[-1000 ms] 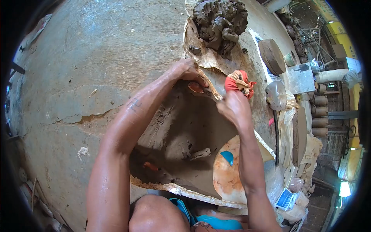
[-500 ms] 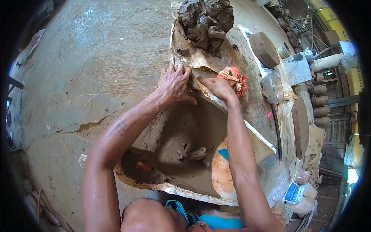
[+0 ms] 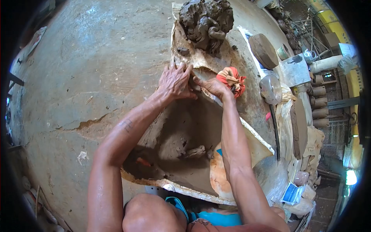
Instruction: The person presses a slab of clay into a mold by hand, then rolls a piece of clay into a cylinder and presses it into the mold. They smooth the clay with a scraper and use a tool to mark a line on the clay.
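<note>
A large mould with a pale, rough rim (image 3: 185, 189) is lined with wet brown clay (image 3: 181, 127). My left hand (image 3: 176, 82) lies over its far end, fingers stretched apart across the edge and thumb toward the inside. Close beside it, my right hand (image 3: 215, 87) is closed at the far right edge, its thumb side pointing left; its folded fingers are partly hidden. Torn clay lumps (image 3: 193, 152) rest on the lining. Just right of my right hand sits a red and tan cloth bundle (image 3: 234, 81).
Beyond the mould, a big clay heap (image 3: 206, 25) stands on a sheet (image 3: 193, 58). To the right are a round clay slab (image 3: 263, 51), a rounded grey object (image 3: 271, 89) and a dark rod (image 3: 275, 131). A crack (image 3: 91, 122) marks the floor at left.
My right hand has shifted slightly, its thumb side now more raised and bent at the edge. My left hand stays nearly in place. The view has moved a little.
</note>
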A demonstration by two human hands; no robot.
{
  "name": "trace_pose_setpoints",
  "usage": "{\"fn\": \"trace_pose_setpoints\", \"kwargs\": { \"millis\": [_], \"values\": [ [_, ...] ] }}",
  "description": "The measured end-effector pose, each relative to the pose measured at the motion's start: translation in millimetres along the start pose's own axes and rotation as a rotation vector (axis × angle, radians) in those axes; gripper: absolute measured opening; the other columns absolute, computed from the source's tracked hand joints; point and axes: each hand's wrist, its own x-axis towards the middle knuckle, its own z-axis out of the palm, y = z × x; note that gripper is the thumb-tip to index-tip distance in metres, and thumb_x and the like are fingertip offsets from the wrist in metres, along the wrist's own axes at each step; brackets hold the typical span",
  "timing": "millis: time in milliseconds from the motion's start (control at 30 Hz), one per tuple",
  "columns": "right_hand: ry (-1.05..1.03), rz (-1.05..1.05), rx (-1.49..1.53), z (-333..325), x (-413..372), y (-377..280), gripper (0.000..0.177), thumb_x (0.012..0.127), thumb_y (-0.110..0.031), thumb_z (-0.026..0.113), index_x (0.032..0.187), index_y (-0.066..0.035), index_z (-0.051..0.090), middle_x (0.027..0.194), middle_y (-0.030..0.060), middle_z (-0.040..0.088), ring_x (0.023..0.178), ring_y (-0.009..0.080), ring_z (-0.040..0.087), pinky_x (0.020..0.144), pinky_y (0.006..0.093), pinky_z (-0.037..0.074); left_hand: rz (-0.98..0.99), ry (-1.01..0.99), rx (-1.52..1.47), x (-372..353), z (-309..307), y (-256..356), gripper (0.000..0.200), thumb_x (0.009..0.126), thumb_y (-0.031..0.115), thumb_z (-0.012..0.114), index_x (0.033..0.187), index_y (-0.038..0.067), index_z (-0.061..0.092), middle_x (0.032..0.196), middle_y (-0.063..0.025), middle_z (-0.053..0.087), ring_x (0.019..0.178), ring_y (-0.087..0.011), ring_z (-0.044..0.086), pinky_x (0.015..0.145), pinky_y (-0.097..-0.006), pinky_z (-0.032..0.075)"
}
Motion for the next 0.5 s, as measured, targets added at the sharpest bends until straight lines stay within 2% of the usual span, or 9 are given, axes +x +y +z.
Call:
{"fn": "trace_pose_setpoints", "kwargs": {
  "millis": [100,167,267,300,333,400,433,467,500],
  "values": [
    [0.034,0.035,-0.096,15.9,25.4,7.6,0.072,0.081,-0.071,0.081,0.095,0.0,0.082,0.082,0.0038,0.07,0.073,0.0133,0.058,0.068,0.0379,0.047,0.005,0.012,0.035,-1.7,2.1,-1.6,0.133,0.052,0.069,0.092,0.159,0.008,0.041,0.134,-0.0134,0.059,0.121,-0.0399,0.055,0.101,-0.0499,0.048],
    [-0.023,0.026,-0.072,14.5,40.9,17.8,0.067,0.083,-0.066,0.083,0.102,-0.002,0.084,0.091,0.0044,0.075,0.081,0.0131,0.063,0.075,0.0361,0.05,0.015,-0.033,0.032,2.3,-2.7,0.1,0.141,0.054,0.071,0.092,0.164,0.007,0.032,0.132,-0.0149,0.061,0.12,-0.0413,0.057,0.103,-0.0515,0.048],
    [-0.021,-0.055,-0.083,2.5,7.3,-11.3,0.062,0.085,-0.061,0.083,0.11,-0.005,0.083,0.1,0.0043,0.078,0.09,0.0112,0.065,0.082,0.0326,0.051,0.047,-0.142,-0.074,4.2,-21.2,-4.1,0.147,0.054,0.073,0.093,0.166,0.005,0.025,0.14,-0.0184,0.06,0.124,-0.0426,0.058,0.11,-0.0536,0.045],
    [-0.031,-0.177,0.114,12.5,55.3,31.1,0.081,0.072,-0.077,0.084,0.104,-0.003,0.083,0.096,0.0083,0.079,0.083,0.0179,0.069,0.076,0.0355,0.052,0.132,-0.104,-0.289,11.0,-12.6,-23.8,0.155,0.052,0.072,0.094,0.167,0.001,0.018,0.148,-0.023,0.056,0.134,-0.0423,0.056,0.118,-0.0522,0.041],
    [-0.098,-0.166,0.488,12.6,42.4,20.5,0.088,0.07,-0.082,0.082,0.107,-0.002,0.082,0.101,0.0099,0.079,0.087,0.0165,0.069,0.077,0.0349,0.053,0.078,-0.142,-0.57,14.7,-15.6,-35.3,0.156,0.051,0.067,0.097,0.166,-0.002,0.018,0.157,-0.028,0.048,0.143,-0.0389,0.051,0.123,-0.0465,0.038],
    [-0.201,0.026,0.387,-11.2,32.3,5.2,0.087,0.071,-0.078,0.084,0.11,0.0,0.081,0.104,0.0107,0.078,0.089,0.0149,0.069,0.077,0.034,0.053,-0.109,-0.265,-0.519,7.7,-33.0,-49.3,0.146,0.059,0.057,0.097,0.166,-0.004,0.019,0.16,-0.0278,0.046,0.146,-0.0367,0.048,0.124,-0.041,0.037],
    [-0.104,0.052,0.34,-7.0,0.3,-27.4,0.078,0.074,-0.072,0.086,0.105,-0.001,0.082,0.104,0.0088,0.078,0.084,0.0139,0.068,0.075,0.0339,0.053,-0.159,-0.344,-0.602,1.7,-37.0,-54.8,0.13,0.067,0.049,0.095,0.163,-0.006,0.026,0.161,-0.0274,0.045,0.149,-0.0347,0.046,0.124,-0.0399,0.036],
    [-0.02,-0.069,0.153,6.0,37.2,-5.2,0.071,0.075,-0.068,0.089,0.097,-0.001,0.083,0.095,0.0059,0.077,0.076,0.013,0.064,0.07,0.0345,0.051,-0.157,-0.341,-0.597,-0.5,-35.9,-56.8,0.13,0.067,0.049,0.095,0.163,-0.006,0.026,0.161,-0.0274,0.045,0.149,-0.0347,0.046,0.124,-0.0399,0.036],
    [-0.035,-0.039,0.132,3.7,24.1,-19.8,0.069,0.075,-0.068,0.088,0.094,-0.001,0.083,0.09,0.0053,0.076,0.073,0.013,0.062,0.068,0.035,0.05,-0.153,-0.306,-0.694,-2.7,-26.1,-61.1,0.123,0.07,0.044,0.095,0.162,-0.007,0.03,0.16,-0.027,0.046,0.149,-0.0339,0.046,0.124,-0.0397,0.036]
  ]
}}
